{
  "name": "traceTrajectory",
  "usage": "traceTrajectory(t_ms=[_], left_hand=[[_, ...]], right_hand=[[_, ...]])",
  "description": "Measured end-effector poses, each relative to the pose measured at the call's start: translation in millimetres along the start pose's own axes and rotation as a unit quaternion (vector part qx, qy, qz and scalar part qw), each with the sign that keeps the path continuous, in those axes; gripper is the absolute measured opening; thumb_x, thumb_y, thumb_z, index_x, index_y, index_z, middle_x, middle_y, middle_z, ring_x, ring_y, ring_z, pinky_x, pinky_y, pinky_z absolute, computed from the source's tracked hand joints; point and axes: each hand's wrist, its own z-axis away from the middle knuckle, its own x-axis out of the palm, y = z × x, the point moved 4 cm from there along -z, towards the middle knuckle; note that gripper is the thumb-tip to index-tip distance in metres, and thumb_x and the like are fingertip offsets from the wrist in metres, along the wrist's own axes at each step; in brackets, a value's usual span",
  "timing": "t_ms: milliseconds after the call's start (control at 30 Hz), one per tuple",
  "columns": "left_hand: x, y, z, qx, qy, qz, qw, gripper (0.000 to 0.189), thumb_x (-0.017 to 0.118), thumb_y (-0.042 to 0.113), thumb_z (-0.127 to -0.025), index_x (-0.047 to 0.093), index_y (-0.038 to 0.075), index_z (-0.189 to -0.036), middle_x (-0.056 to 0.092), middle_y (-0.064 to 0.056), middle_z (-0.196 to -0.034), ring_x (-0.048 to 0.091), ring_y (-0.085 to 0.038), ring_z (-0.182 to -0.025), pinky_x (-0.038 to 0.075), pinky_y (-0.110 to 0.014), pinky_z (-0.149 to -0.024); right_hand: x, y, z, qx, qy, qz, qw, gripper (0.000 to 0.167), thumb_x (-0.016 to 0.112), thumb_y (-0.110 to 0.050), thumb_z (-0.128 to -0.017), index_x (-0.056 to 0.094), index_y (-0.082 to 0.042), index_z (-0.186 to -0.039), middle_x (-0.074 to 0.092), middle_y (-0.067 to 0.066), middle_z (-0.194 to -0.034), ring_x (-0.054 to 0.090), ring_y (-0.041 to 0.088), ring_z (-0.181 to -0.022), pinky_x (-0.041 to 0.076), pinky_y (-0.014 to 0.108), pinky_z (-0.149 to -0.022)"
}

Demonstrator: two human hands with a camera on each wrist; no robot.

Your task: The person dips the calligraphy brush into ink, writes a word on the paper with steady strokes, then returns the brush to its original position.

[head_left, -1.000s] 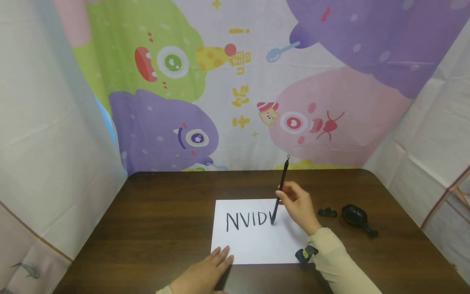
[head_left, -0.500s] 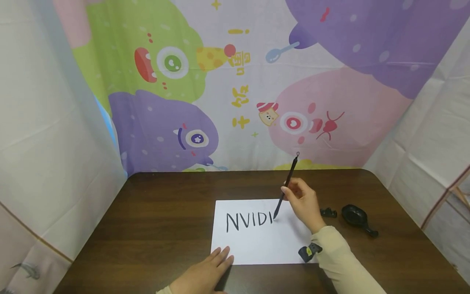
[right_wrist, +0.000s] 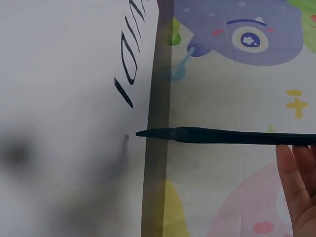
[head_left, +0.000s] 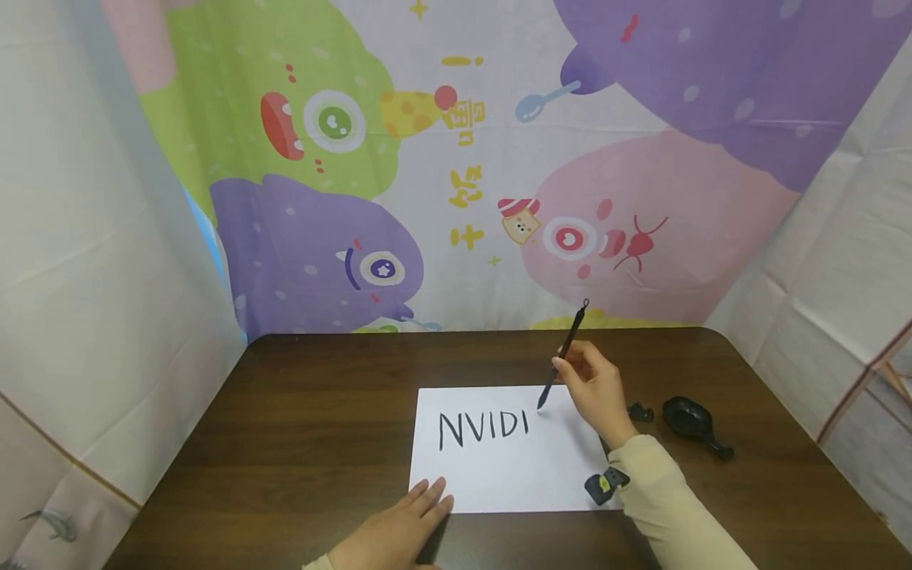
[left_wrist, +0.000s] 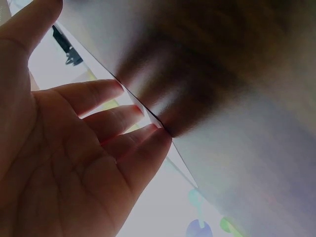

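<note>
My right hand (head_left: 597, 392) pinches a black writing brush (head_left: 571, 339) with a loop at its top end, held slanted over the upper right of a white sheet of paper (head_left: 513, 483). Dark letters reading NVIDI (head_left: 484, 430) run across the sheet. In the right wrist view the pointed tip of the brush (right_wrist: 222, 136) sits just beyond the last stroke, near its own shadow, with the fingers (right_wrist: 295, 190) along the shaft. My left hand (head_left: 399, 526) rests with extended fingers on the paper's lower left corner; its fingertips meet the sheet in the left wrist view.
Right of the paper lie a black ink dish (head_left: 687, 417) with a handle and a small black brush rest (head_left: 641, 412), partly hidden by my right hand. The brown table (head_left: 306, 427) ends at a cartoon-printed curtain (head_left: 477, 293). A black device (head_left: 604, 486) hangs at my right wrist.
My right hand has moved right and slightly away, lifting the brush tip off the last upright stroke, which now shows in full. The left hand has stayed in place.
</note>
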Motion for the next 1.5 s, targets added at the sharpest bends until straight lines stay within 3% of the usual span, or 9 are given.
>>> traceTrajectory(t_ms=[333,533,767,1500], left_hand=[[0.3,1.0,-0.8,-0.002,-0.003,-0.004,1.0000,0.080,0.070,0.054,-0.081,0.048,0.011,-0.145,0.042,-0.014,-0.154,0.042,-0.036,-0.140,0.051,-0.048,-0.099],[0.4,1.7,-1.6,-0.003,-0.004,-0.012,0.9999,0.079,0.071,0.052,-0.081,0.048,0.011,-0.144,0.043,-0.013,-0.153,0.043,-0.035,-0.140,0.052,-0.046,-0.098],[-0.3,2.0,-1.7,-0.001,-0.006,-0.013,0.9999,0.079,0.071,0.052,-0.081,0.049,0.011,-0.144,0.043,-0.013,-0.153,0.043,-0.035,-0.140,0.052,-0.046,-0.099],[1.3,1.1,-1.5,-0.003,-0.005,-0.005,1.0000,0.080,0.070,0.054,-0.081,0.049,0.011,-0.144,0.043,-0.013,-0.153,0.043,-0.035,-0.140,0.051,-0.047,-0.100]], right_hand=[[-3,-30,2.8,-0.022,-0.022,0.024,0.9992,0.016,0.066,0.010,-0.085,0.061,0.012,-0.100,0.067,0.021,-0.082,0.065,0.039,-0.071,0.057,0.017,-0.065],[-1,-28,3.5,-0.023,-0.024,0.028,0.9990,0.015,0.067,0.010,-0.085,0.061,0.011,-0.099,0.067,0.020,-0.082,0.066,0.030,-0.070,0.058,0.021,-0.064],[0,-29,5.9,-0.022,-0.028,0.050,0.9981,0.015,0.068,0.009,-0.085,0.062,0.010,-0.099,0.068,0.020,-0.085,0.066,0.031,-0.073,0.054,0.013,-0.067],[2,-28,8.8,-0.014,-0.049,0.061,0.9969,0.014,0.069,0.006,-0.086,0.064,0.005,-0.099,0.068,0.017,-0.083,0.064,0.017,-0.072,0.055,0.018,-0.066]])
